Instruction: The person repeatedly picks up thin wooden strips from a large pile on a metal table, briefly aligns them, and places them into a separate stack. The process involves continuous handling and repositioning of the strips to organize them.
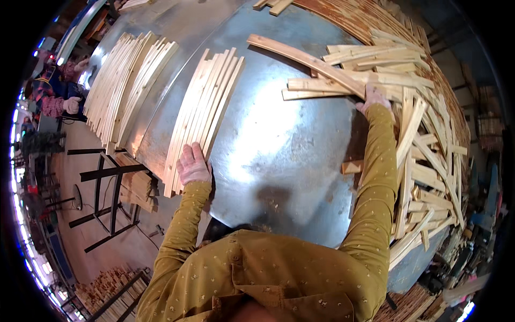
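My left hand (193,165) lies with its fingers stretched out over the near end of a row of pale wooden strips (206,99), which rest side by side on a shiny metal table (279,145). Over on the right, my right hand (374,100) has its fingers closed round the near end of a long wooden strip (308,61). That strip slants away to the far left, its far end over the metal. Beneath and beside it is a loose heap of wooden strips (424,161), lying crosswise at many angles. My right fingers are partly hidden by the strip and the heap.
Another set of aligned strips (120,86) lies at the far left of the table. A short wood offcut (352,167) sits near my right forearm. Left of the table stands a black metal frame (110,185) by stacked wood (134,185). A person (56,94) is at the far left.
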`<move>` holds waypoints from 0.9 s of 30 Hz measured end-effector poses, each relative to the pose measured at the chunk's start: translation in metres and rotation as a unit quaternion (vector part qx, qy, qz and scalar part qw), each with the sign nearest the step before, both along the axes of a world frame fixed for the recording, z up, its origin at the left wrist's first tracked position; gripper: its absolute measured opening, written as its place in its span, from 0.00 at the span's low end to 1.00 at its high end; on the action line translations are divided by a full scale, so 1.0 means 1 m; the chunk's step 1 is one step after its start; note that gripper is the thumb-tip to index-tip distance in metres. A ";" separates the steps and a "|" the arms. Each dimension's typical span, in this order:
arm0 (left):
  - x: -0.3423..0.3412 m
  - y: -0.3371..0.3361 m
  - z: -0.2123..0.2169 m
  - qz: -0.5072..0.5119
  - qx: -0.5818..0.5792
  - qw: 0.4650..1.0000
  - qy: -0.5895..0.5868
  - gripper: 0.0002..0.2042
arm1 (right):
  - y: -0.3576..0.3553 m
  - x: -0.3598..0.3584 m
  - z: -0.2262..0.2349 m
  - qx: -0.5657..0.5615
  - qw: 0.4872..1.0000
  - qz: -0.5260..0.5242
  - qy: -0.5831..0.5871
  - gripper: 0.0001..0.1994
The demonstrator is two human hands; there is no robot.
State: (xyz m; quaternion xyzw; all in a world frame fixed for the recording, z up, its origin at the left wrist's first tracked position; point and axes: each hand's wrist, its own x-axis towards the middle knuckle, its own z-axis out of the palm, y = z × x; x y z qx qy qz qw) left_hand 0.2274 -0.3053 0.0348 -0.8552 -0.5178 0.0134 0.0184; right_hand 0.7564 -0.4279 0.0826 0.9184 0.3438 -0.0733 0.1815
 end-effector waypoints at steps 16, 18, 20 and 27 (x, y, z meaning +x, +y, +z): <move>0.134 -0.051 -0.011 0.135 -0.776 0.451 -0.420 0.26 | -0.144 -0.139 -0.006 0.428 0.872 -0.221 -0.093 0.45; 0.128 -0.050 -0.019 0.124 -0.768 0.460 -0.429 0.24 | -0.167 -0.107 -0.001 0.312 0.892 -0.303 -0.123 0.48; 0.116 -0.055 -0.004 0.129 -0.748 0.493 -0.424 0.24 | -0.177 -0.101 -0.023 0.257 0.916 -0.275 -0.138 0.49; 0.015 -0.074 -0.010 0.236 -0.519 0.756 -0.323 0.23 | -0.146 -0.135 -0.013 0.381 0.905 -0.191 -0.006 0.40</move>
